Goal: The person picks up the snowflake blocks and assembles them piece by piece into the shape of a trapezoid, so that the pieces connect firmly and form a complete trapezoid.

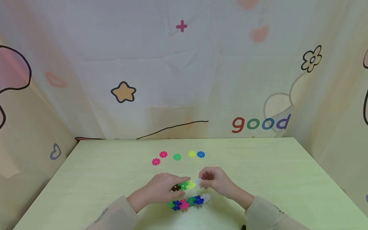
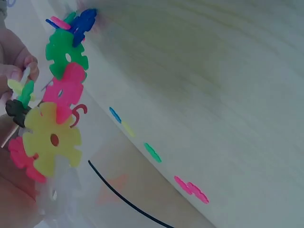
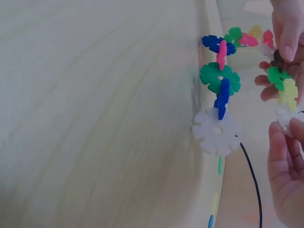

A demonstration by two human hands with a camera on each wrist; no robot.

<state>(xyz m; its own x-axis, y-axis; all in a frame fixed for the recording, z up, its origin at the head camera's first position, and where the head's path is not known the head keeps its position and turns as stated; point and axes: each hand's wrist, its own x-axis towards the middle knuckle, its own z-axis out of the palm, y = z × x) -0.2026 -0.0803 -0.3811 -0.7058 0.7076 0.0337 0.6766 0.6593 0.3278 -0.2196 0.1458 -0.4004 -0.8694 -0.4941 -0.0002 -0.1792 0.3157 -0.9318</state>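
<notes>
A chain of flower-shaped plastic discs bends around between my hands. My left hand (image 1: 162, 188) grips it near a dark brown disc (image 3: 277, 61), its index finger stretched out along the row. Beyond the brown one come a green disc (image 3: 278, 77) and a yellow disc (image 3: 288, 92). With thumb and fingers, my right hand (image 1: 217, 180) pinches a white disc (image 3: 284, 118) that meets the yellow one; whether they are slotted together I cannot tell. The chain's other arm hangs nearer me, with a pink disc (image 1: 184, 204), a blue disc (image 1: 198, 200) and a white end disc (image 3: 217, 131).
Loose discs lie farther back on the pale table (image 1: 95, 179): two pink, one green (image 1: 177, 157), one yellow (image 1: 192, 154) and one blue (image 1: 201, 154). A printed curtain (image 1: 184, 80) stands behind the table's far edge.
</notes>
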